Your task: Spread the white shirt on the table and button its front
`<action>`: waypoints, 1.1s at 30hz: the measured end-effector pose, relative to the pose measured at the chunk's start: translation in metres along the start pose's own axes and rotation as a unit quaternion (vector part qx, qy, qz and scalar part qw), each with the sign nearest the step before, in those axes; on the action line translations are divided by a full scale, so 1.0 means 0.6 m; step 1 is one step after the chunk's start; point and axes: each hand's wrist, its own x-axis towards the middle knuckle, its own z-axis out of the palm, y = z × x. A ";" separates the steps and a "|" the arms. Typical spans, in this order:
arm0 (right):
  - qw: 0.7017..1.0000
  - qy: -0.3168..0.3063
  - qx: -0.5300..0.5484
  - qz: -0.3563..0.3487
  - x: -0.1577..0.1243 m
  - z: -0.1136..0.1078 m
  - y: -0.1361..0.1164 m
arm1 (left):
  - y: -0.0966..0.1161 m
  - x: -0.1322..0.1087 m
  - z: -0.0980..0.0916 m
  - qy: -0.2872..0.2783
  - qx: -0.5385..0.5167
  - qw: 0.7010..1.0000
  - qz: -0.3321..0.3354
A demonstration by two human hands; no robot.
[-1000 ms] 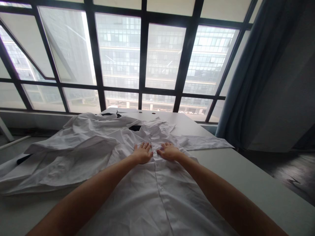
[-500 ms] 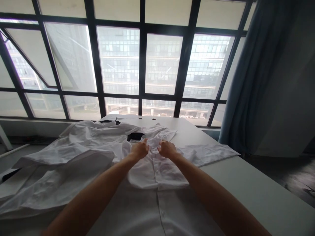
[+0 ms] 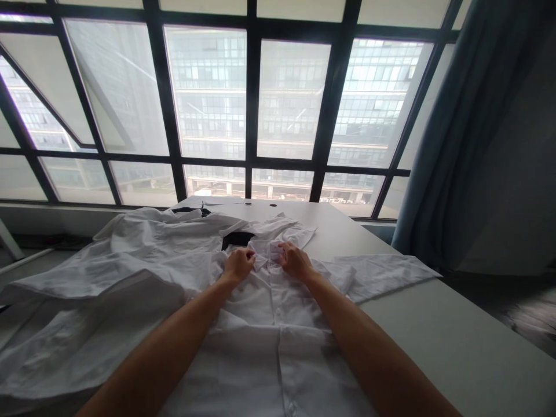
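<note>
A white buttoned shirt [image 3: 260, 359] lies spread out, its button line running toward me and its collar [image 3: 264, 249] at the far end. On the left side of the collar my left hand [image 3: 240, 263] is closed on the fabric. My right hand [image 3: 295, 260] pinches the collar's right side, a short gap from the left one. One sleeve [image 3: 386, 275] of white cloth stretches out to the right. The fingertips are small in the picture.
More crumpled white garments [image 3: 152, 249] cover the left part of the white table [image 3: 434, 324]. A black item [image 3: 237, 239] shows behind my left hand. Beyond the table stand large framed windows, with a blue-grey curtain [image 3: 447, 156] at the right.
My hands have moved slightly apart, and more of the collar shows between them. The shirt's front lies flatter, its fold shifted. The camera view has tilted down a little.
</note>
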 end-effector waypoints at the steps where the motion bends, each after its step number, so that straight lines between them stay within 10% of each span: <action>1: 1.000 0.008 0.005 0.008 -0.001 -0.003 0.002 | -0.004 0.001 0.002 0.015 -0.042 0.999 -0.005; 12: 0.990 0.026 -0.015 0.134 -0.003 -0.033 0.021 | 0.022 -0.011 0.002 0.093 -0.486 0.869 0.003; 24: 0.994 0.036 0.101 0.003 0.021 -0.011 0.027 | 0.051 -0.039 -0.007 -0.048 -0.470 0.880 -0.047; 33: 0.986 0.033 0.159 0.027 0.031 -0.004 0.033 | 0.051 -0.034 -0.006 0.056 -0.456 0.888 -0.030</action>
